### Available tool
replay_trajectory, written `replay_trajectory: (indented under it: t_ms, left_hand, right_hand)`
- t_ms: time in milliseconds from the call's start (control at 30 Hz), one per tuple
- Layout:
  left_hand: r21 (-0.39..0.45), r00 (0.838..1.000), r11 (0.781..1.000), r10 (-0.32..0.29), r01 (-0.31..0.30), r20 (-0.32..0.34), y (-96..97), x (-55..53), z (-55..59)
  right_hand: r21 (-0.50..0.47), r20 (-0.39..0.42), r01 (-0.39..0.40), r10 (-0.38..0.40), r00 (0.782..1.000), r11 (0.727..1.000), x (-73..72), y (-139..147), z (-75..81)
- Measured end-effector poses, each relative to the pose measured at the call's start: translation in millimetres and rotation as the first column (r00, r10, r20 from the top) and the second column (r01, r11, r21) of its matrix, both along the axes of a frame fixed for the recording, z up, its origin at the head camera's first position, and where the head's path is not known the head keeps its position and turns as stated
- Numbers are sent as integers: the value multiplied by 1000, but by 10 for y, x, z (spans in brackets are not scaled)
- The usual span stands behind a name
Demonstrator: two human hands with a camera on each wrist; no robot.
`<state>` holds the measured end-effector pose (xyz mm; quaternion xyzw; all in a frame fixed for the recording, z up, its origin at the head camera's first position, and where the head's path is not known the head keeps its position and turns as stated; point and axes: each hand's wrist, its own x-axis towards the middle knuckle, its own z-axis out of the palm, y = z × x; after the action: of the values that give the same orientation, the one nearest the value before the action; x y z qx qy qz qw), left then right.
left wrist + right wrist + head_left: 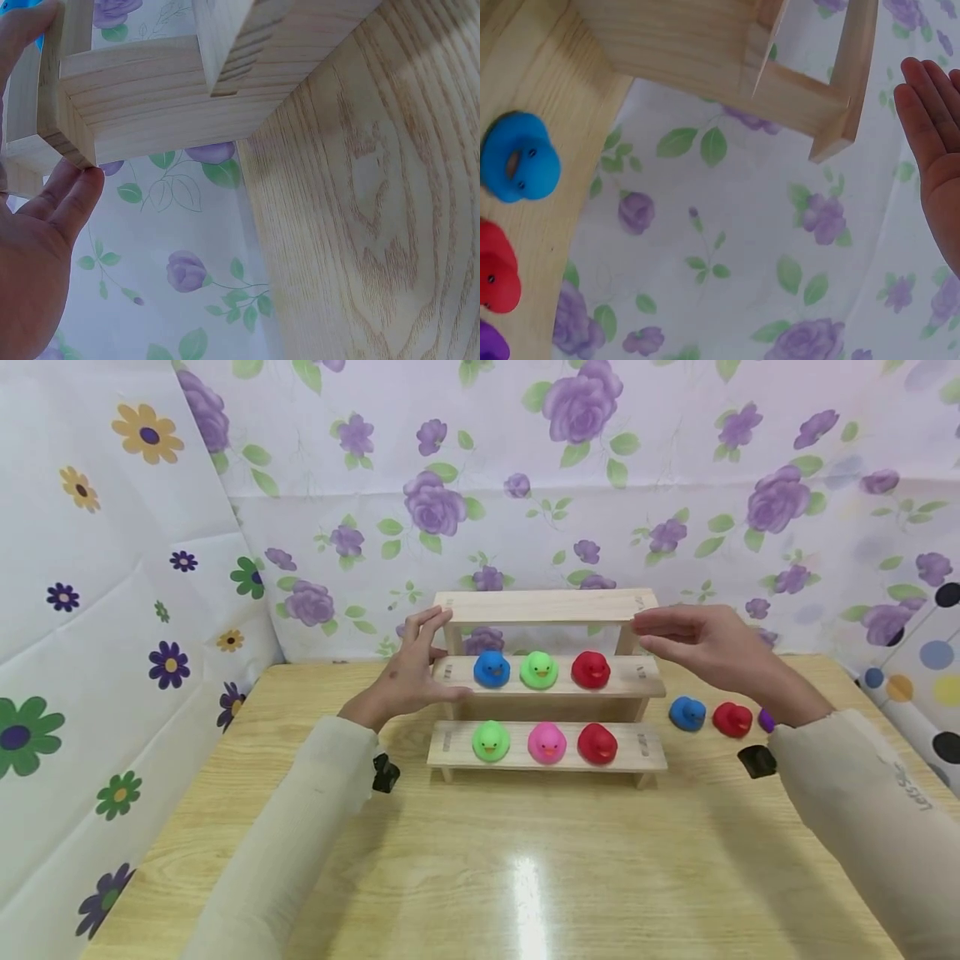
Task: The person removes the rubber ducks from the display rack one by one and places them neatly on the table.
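A three-tier wooden display stand (547,710) stands on the table. My left hand (411,670) grips its left end, thumb over the middle board's front and fingers behind; in the left wrist view the fingertips (88,184) meet the board's end. My right hand (705,639), fingers straight, is beside the top board's right end; the right wrist view shows it apart from the stand. On the middle board sit a blue duck (492,669), a green duck (538,670) and a red duck (590,670). The lower board carries a green duck (491,741), a pink duck (547,742) and a red duck (597,743).
Right of the stand, a blue duck (687,713), a red duck (732,719) and a partly hidden purple duck (766,720) lie on the wooden table (480,852). A flowered cloth (517,527) hangs close behind the stand, with another patterned sheet (112,610) at the left.
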<state>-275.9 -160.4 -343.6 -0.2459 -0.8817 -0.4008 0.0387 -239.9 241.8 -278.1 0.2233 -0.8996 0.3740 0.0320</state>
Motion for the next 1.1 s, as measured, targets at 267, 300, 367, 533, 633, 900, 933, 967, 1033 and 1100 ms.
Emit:
replay_trajectory:
  t_ms: [267, 300, 367, 533, 633, 900, 933, 967, 1033, 1100]
  left_hand:
    - [-5, 1000, 1000, -8, 7, -18, -4, -2, -5]
    - [-5, 1000, 1000, -9, 9, -18, -3, -4, -3]
    - [-3, 1000, 1000, -7, 7, -18, 1, -7, 2]
    - [2, 1000, 1000, -5, 5, -11, 2, -5, 5]
    - [0, 1000, 1000, -1, 1, -8, 1, -3, -2]
    - [-7, 1000, 1000, 2, -2, -14, 2, -4, -10]
    - [-8, 1000, 1000, 1, -1, -16, 1, -7, -11]
    - [-9, 1000, 1000, 0, 0, -20, -1, -11, -12]
    - [-10, 1000, 1000, -5, 4, -27, -5, -15, -12]
    - [-9, 1000, 1000, -7, 7, -28, -7, -16, -13]
  right_hand:
    - [-20, 28, -62, 62, 998, 998, -81, -230, 38]
    - [-19, 29, -68, 68, 997, 998, -93, -251, 38]
    - [-11, 27, -73, 73, 997, 997, -115, -294, 34]
    - [0, 15, -91, 91, 996, 996, -165, -409, 22]
    - [-8, 25, -104, 104, 994, 995, -178, -482, 19]
    - [-25, 32, -119, 120, 992, 993, -244, -658, 12]
    - [-29, 35, -121, 122, 992, 992, -256, -678, 6]
    - [-36, 40, -122, 124, 992, 992, -265, -699, 2]
    - [-41, 47, -124, 126, 991, 991, -277, -740, -5]
    - [-35, 49, -129, 131, 990, 991, -281, -784, -6]
